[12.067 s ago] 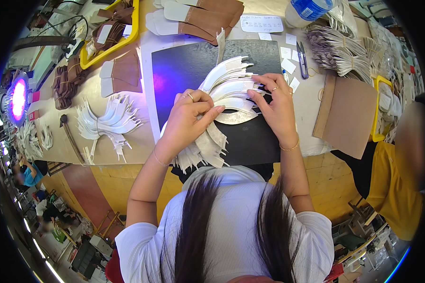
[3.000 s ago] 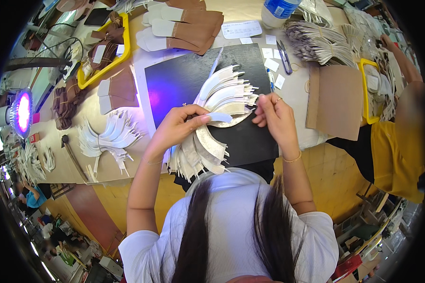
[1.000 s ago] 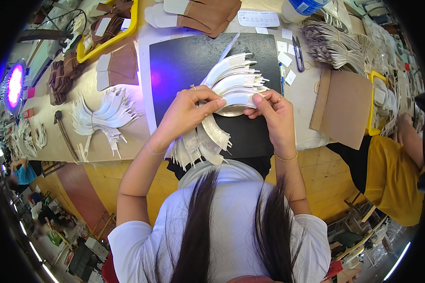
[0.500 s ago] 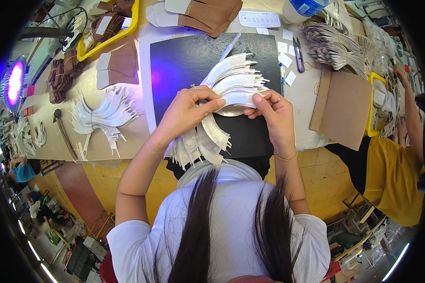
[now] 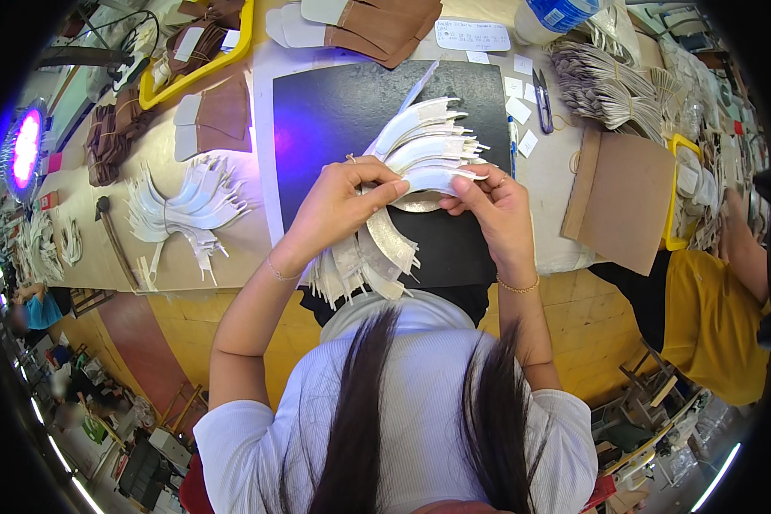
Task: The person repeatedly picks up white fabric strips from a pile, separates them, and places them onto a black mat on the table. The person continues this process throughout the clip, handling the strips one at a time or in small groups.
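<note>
A fanned stack of curved white strips (image 5: 420, 141) lies on a black mat (image 5: 343, 111) in front of me. My left hand (image 5: 338, 206) pinches the near end of the top strip between thumb and fingers. From the right, my right hand (image 5: 493, 201) grips the same strip, fingertips almost meeting the left hand's. Below my hands, the strips' lower ends (image 5: 360, 261) spread out toward the table's front edge.
A second pile of white strips (image 5: 184, 206) lies left of the mat. Brown cut pieces (image 5: 214, 120), a yellow tray (image 5: 201, 51), a hammer (image 5: 111, 231), scissors (image 5: 542, 86) and bundled strips (image 5: 604, 86) surround it. Brown board (image 5: 625, 197) lies right, beside a person in yellow (image 5: 711, 317).
Both hands stay on the fanned strips; over twelve seconds they lifted and shifted slightly along the stack. In the last second almost nothing has moved.
</note>
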Demonstrator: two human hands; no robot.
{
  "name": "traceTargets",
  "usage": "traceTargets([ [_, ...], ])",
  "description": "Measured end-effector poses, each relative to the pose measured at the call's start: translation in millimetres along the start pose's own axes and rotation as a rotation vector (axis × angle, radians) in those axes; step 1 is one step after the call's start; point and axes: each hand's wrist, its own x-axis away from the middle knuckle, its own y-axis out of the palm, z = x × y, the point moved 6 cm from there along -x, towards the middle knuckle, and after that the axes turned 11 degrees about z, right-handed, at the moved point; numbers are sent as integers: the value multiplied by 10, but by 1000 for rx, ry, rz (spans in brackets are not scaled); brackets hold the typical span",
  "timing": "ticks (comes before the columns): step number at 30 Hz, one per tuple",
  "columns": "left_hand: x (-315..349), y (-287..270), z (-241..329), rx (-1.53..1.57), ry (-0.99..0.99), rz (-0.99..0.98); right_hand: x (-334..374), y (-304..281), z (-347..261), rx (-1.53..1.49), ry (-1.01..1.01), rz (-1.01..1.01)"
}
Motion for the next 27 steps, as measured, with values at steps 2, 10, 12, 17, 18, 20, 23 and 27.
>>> traceTargets([
  [2,0,3,-2,-5,10,1,1,36,-7,29,15,-5],
  [10,-2,-5,-17,6,-8,12,-64,109,20,101,39,-9],
  [12,7,-15,-1,-2,-20,47,-76,112,16,85,36,-6],
  [17,12,-42,-163,198,-150,35,-136,51,19,80,23,-13],
  [18,18,-45,-147,192,-145,28,-141,55,19,87,25,-17],
  [20,14,-54,-117,182,-151,12,-148,51,14,89,-2,-6],
  [23,8,-68,-116,175,-161,4,-150,48,38,84,-22,19],
  [27,1,-73,-91,144,-146,10,-132,54,51,79,-45,61],
])
